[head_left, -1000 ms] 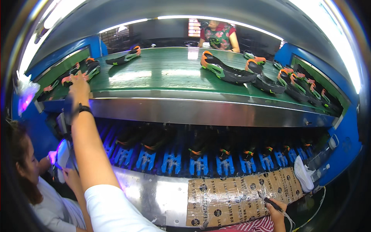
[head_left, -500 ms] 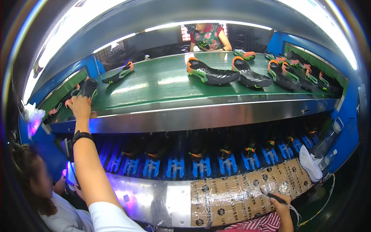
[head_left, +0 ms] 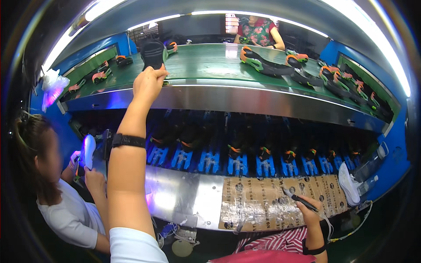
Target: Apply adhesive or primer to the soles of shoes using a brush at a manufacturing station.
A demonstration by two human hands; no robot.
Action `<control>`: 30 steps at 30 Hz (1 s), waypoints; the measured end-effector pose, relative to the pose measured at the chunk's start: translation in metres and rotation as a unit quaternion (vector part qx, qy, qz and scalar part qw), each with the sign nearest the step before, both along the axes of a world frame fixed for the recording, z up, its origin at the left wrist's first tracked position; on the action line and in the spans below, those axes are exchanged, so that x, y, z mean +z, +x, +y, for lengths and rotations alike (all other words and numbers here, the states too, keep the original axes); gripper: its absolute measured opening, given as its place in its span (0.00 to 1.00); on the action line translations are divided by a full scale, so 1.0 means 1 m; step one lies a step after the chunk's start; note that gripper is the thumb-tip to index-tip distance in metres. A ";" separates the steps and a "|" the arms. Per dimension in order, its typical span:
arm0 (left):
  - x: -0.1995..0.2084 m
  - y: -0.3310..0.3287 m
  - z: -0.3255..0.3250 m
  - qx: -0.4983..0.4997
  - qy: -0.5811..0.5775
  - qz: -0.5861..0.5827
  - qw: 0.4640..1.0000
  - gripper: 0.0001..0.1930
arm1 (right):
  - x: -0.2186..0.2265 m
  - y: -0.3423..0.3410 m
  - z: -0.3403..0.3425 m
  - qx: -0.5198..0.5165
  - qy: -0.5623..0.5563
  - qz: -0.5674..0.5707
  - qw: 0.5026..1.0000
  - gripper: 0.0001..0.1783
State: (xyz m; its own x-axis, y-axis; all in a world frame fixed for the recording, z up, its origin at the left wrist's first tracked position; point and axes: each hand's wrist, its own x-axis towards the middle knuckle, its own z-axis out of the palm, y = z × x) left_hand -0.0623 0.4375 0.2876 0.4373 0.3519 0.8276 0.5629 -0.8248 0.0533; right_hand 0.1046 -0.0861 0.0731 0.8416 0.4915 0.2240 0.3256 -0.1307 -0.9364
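Since half a second ago, the left hand (head_left: 150,85) has swung rightward from the left end of the green conveyor belt (head_left: 206,65), bringing a black shoe sole (head_left: 153,55) along. Nearest, below the belt's near edge, the right hand (head_left: 310,212) grips a corded, pen-like tool (head_left: 306,203) over a cardboard sheet (head_left: 258,210). Blue supports (head_left: 239,165) line the space under the belt. Above its near edge, left of centre, the left hand pinches the sole, tilted nearly upright. Orange-and-green-trimmed soles (head_left: 267,66) lie toward the belt's right; beyond its far edge sits a co-worker (head_left: 258,35).
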 end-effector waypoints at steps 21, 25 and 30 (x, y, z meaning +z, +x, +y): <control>-0.156 0.021 -0.341 -0.266 -0.049 -0.113 0.956 0.06 | -0.006 0.035 -0.142 -0.055 0.084 0.082 0.992 0.14; -0.246 0.016 -0.416 -0.280 -0.257 0.109 0.919 0.12 | 0.005 0.043 -0.136 -0.030 0.070 0.090 0.993 0.15; -0.284 0.015 -0.434 -0.302 -0.319 0.105 0.892 0.15 | -0.003 0.051 -0.142 -0.013 0.065 0.093 0.993 0.15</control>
